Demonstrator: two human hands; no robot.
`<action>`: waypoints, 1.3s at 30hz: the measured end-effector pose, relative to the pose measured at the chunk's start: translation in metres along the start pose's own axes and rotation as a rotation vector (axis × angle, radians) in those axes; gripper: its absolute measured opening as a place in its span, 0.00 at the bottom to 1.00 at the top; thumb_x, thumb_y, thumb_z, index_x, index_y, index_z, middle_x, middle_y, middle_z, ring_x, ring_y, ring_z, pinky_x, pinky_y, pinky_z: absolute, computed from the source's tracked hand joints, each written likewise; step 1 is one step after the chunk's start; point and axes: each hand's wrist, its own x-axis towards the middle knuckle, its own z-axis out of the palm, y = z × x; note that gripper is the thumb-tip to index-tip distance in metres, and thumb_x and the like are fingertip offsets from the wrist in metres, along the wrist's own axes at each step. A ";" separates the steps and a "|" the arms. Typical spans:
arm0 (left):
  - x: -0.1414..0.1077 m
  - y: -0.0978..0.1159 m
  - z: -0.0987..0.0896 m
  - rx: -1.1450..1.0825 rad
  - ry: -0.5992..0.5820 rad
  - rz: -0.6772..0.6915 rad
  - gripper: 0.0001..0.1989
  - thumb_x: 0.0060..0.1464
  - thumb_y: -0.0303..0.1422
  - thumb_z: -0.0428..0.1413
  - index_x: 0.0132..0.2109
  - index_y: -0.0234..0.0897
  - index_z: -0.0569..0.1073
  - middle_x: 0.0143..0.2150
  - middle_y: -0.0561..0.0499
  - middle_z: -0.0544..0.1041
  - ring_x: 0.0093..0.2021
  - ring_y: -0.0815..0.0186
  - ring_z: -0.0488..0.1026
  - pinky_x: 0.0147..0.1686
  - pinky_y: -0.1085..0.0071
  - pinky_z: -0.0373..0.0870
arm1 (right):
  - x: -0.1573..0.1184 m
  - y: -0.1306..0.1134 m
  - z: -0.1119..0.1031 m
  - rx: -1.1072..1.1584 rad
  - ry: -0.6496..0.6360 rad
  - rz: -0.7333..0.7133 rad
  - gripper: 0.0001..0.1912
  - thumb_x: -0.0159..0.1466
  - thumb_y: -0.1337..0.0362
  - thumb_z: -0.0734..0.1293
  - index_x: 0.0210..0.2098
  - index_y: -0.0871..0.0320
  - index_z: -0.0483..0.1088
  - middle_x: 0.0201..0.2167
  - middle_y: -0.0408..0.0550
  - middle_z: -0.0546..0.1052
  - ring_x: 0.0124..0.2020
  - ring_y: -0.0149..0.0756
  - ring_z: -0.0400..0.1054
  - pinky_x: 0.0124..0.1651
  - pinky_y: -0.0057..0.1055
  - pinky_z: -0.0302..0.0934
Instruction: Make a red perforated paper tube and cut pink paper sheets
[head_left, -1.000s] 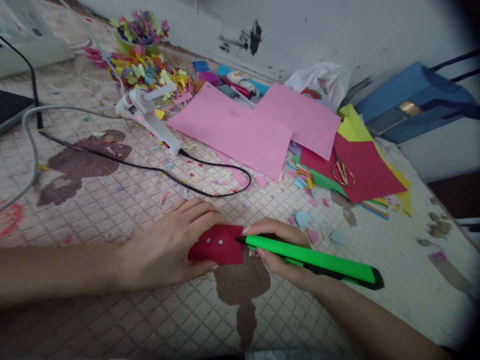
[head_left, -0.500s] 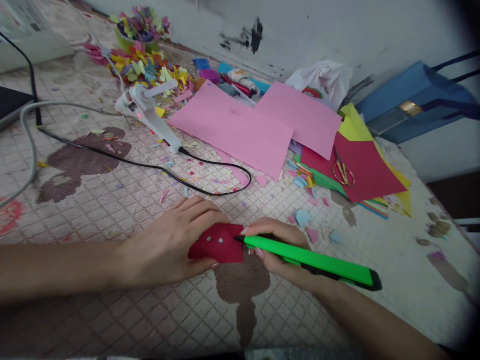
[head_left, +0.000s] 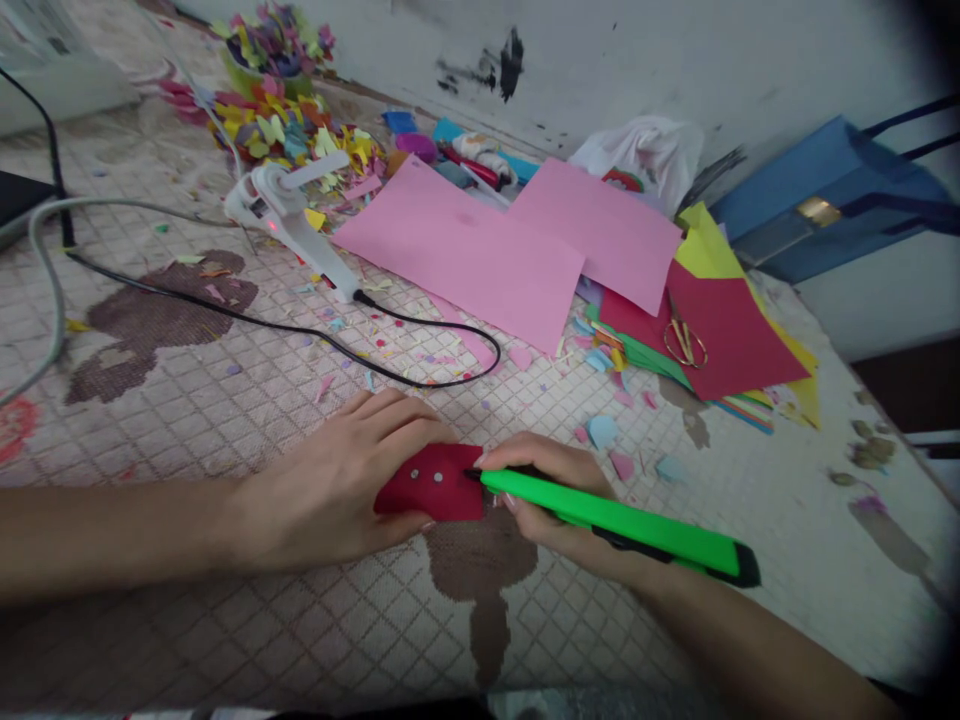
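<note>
Stained, grid-patterned tablecloth (head_left: 247, 640) across most of frame, scuffed white wall (head_left: 405, 60) along top. At frame center, held red paper piece (head_left: 457, 502) down with left hand (head_left: 330, 475), thumb at lower edge, likely to stop sliding. Grasped green-and-black tool (head_left: 622, 515) in right hand (head_left: 574, 462), pinched close to dark tip (head_left: 472, 473), probably for control; aimed at paper's right end. Could not make out contact. Placed pink sheets (head_left: 465, 250) upper middle, gold scissors (head_left: 679, 325) right, maybe out of the way. Versus half a second earlier: shifted view slightly; showed two pale dots (head_left: 439, 477), not three, leftmost apparently hidden. Otherwise kept same grip.
</note>
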 end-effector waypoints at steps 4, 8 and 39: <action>0.000 0.001 0.000 0.014 -0.002 0.003 0.20 0.52 0.32 0.59 0.52 0.37 0.65 0.49 0.47 0.72 0.49 0.58 0.67 0.49 0.60 0.65 | -0.004 0.004 0.001 0.091 0.050 0.027 0.15 0.57 0.75 0.64 0.41 0.55 0.73 0.35 0.45 0.78 0.31 0.31 0.73 0.33 0.28 0.68; -0.001 0.001 0.000 0.024 -0.006 -0.005 0.22 0.51 0.32 0.59 0.53 0.37 0.66 0.49 0.46 0.72 0.49 0.57 0.67 0.49 0.59 0.65 | -0.004 0.004 0.004 0.145 0.135 0.086 0.13 0.58 0.75 0.63 0.39 0.55 0.73 0.28 0.42 0.77 0.24 0.28 0.72 0.27 0.25 0.66; 0.000 0.002 0.000 0.023 0.003 -0.001 0.23 0.49 0.34 0.61 0.52 0.37 0.67 0.48 0.46 0.72 0.48 0.57 0.67 0.49 0.59 0.66 | -0.001 -0.009 0.008 -0.075 0.128 -0.067 0.15 0.57 0.75 0.63 0.41 0.55 0.72 0.31 0.45 0.77 0.30 0.33 0.72 0.32 0.30 0.67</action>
